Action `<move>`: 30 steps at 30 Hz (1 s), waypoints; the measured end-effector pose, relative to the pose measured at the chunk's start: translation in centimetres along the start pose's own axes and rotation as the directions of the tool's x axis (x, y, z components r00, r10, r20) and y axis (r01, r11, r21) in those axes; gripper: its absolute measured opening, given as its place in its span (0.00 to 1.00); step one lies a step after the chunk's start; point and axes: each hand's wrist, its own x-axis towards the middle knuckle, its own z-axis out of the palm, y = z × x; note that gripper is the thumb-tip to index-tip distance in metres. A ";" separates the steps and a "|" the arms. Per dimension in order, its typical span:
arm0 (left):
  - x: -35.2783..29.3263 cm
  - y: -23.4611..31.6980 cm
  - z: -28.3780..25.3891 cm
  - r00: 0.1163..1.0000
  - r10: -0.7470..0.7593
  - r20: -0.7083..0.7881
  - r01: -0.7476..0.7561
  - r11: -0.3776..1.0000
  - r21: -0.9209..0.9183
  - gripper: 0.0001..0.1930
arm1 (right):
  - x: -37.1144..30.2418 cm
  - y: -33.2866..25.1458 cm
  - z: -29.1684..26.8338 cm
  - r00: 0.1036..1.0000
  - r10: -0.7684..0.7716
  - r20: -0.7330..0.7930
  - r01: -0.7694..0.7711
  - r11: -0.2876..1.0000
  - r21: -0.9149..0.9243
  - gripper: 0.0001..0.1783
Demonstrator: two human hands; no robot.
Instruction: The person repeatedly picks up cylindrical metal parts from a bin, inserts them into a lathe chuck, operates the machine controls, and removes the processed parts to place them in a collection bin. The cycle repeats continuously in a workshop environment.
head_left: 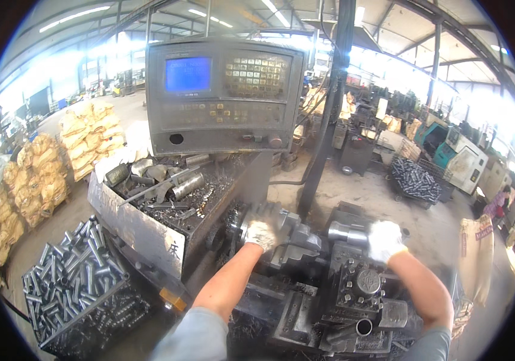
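My left hand (262,233), in a white glove, is at the chuck (242,225) of a metal lathe. Motion smears its fingers, so their grip does not show. On the right, my right hand (385,240), also gloved in white, is closed at the end of a shiny metal cylinder (349,233). Whether it grips that cylinder or a part behind it is hidden. Between my forearms stands a square tool post (367,281) studded with bolts. Below it a hollow dark tube (363,327) points outward.
A control panel (224,96) with a blue screen rises ahead. Scrap and chips lie on a metal tray (179,237) at left. Beside it, a bin (83,319) holds several metal tubes (74,271). Stacked sacks (92,138) stand far left; a dark post (329,120) stands beyond the lathe.
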 end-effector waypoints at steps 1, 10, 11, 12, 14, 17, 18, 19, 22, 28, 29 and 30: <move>-0.7 0.9 -0.8 0.985 -0.056 0.162 0.072 0.993 -0.094 0.46 | -2.6 -1.7 -1.8 0.996 0.072 -0.054 -0.072 0.997 0.009 0.29; -21.5 13.7 -3.7 0.536 -0.107 0.837 0.787 -0.295 -0.542 0.38 | -18.2 -20.0 6.8 0.980 0.192 -0.043 -0.121 0.760 0.639 0.57; -23.1 12.3 -2.9 0.517 0.026 0.856 0.816 -0.316 -0.483 0.36 | -19.5 -20.9 9.5 0.979 0.201 0.018 -0.149 0.659 0.737 0.60; -24.5 11.1 -2.0 0.481 0.098 0.871 0.871 -0.169 -0.462 0.33 | -20.1 -21.5 12.3 0.978 0.015 0.207 -0.187 0.496 0.848 0.53; -27.2 10.1 0.0 0.684 0.134 0.717 0.631 0.385 -0.673 0.27 | -21.0 -22.5 17.4 0.941 -0.213 0.263 -0.307 -0.211 0.928 0.40; -29.3 9.3 3.1 0.407 0.064 0.911 0.822 -0.460 -0.335 0.18 | -22.5 -24.5 22.2 0.912 -0.115 0.393 -0.404 -0.106 0.908 0.32; -29.6 8.7 3.6 0.439 0.191 0.878 0.846 -0.416 -0.333 0.17 | -23.4 -24.6 23.0 0.906 -0.119 0.407 -0.406 0.040 0.913 0.32; -29.9 8.7 4.2 0.568 0.425 0.705 0.787 -0.530 -0.314 0.16 | -25.9 -23.9 23.3 0.915 -0.117 0.385 -0.382 0.053 0.923 0.32; -30.0 7.9 4.4 0.558 0.545 0.625 0.801 -0.550 -0.236 0.17 | -36.9 -20.1 22.3 0.932 0.109 0.345 -0.336 -0.087 0.938 0.33; -28.3 8.3 1.6 0.283 0.040 0.958 0.923 -0.282 -0.261 0.21 | -58.8 -14.1 22.0 0.225 0.241 0.944 -0.693 -0.642 0.329 0.24; -27.7 8.8 0.8 0.243 0.063 0.968 0.898 -0.391 -0.200 0.21 | -60.3 -12.7 23.9 -0.033 0.468 0.883 -0.757 -0.588 0.284 0.19; -27.0 9.3 0.0 0.205 0.090 0.974 0.860 -0.492 -0.136 0.21 | -62.1 -10.1 25.4 -0.150 0.563 0.813 -0.765 -0.587 0.265 0.19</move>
